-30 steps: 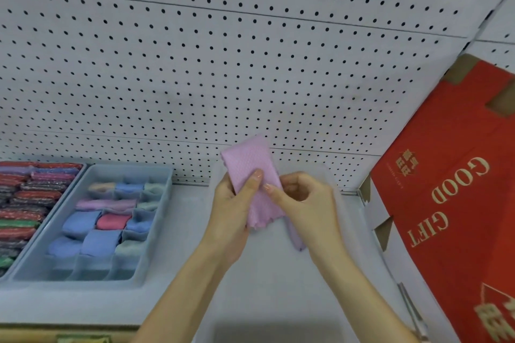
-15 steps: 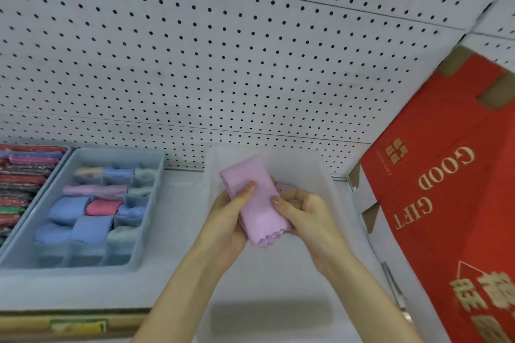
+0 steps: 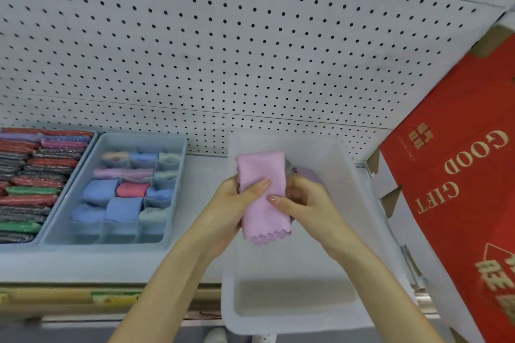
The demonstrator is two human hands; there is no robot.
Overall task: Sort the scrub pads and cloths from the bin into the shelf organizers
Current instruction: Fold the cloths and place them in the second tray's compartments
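Fingers [image 3: 257,186] of both hands grip one folded cloth [image 3: 263,211], thumbs pressed on its front face and the rest curled behind: pale pink, finely dotted weave, darker lilac scalloped lower edge, held upright above the translucent white bin [image 3: 351,172] on the shelf [image 3: 203,175]. Gold "GOOD GIFT", upside down, on the red carton [image 3: 459,108] at right, with gold characters too blurred to read. Left hand [image 3: 231,209] and right hand [image 3: 309,203] meet at the cloth, bare forearms rising from the lower edge; blue divided organizer [image 3: 178,170] with rolled cloths sits left of the bin.
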